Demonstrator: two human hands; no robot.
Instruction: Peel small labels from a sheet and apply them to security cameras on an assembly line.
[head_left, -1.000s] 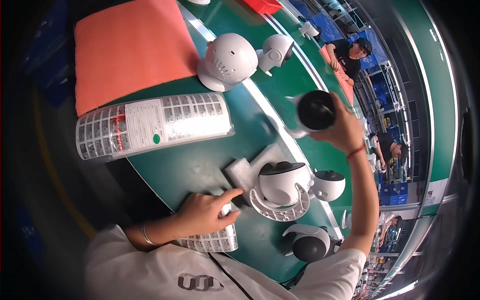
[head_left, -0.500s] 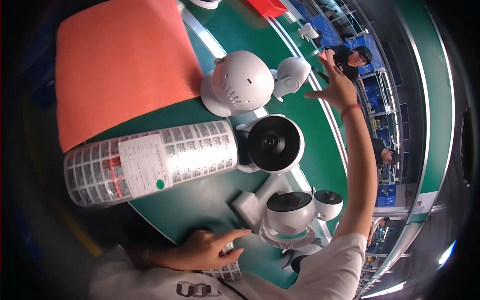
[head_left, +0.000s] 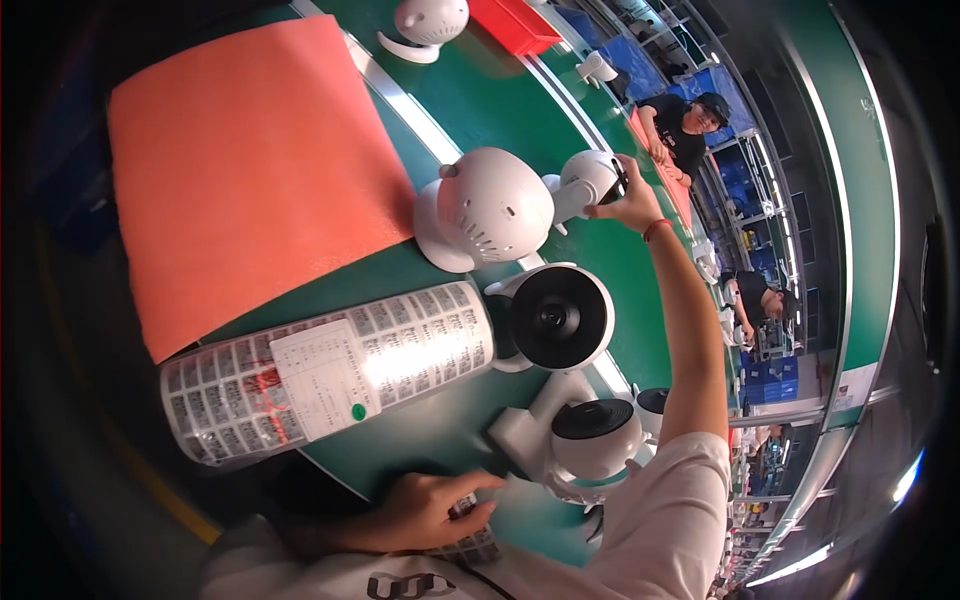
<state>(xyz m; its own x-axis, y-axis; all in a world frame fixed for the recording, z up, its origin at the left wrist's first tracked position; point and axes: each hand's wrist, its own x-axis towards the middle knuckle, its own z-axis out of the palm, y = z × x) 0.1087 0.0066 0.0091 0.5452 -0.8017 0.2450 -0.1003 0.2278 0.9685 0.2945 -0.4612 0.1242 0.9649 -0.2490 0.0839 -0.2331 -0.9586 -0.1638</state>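
Right hand (head_left: 634,203): gripping small white device (head_left: 583,178) | left hand (head_left: 420,512): over label strip (head_left: 476,547), grip I can't tell from here

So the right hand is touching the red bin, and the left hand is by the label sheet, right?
No: in the head view, the right hand is touching a white ball-headed camera, not the red bin. The left hand is by the label sheet.
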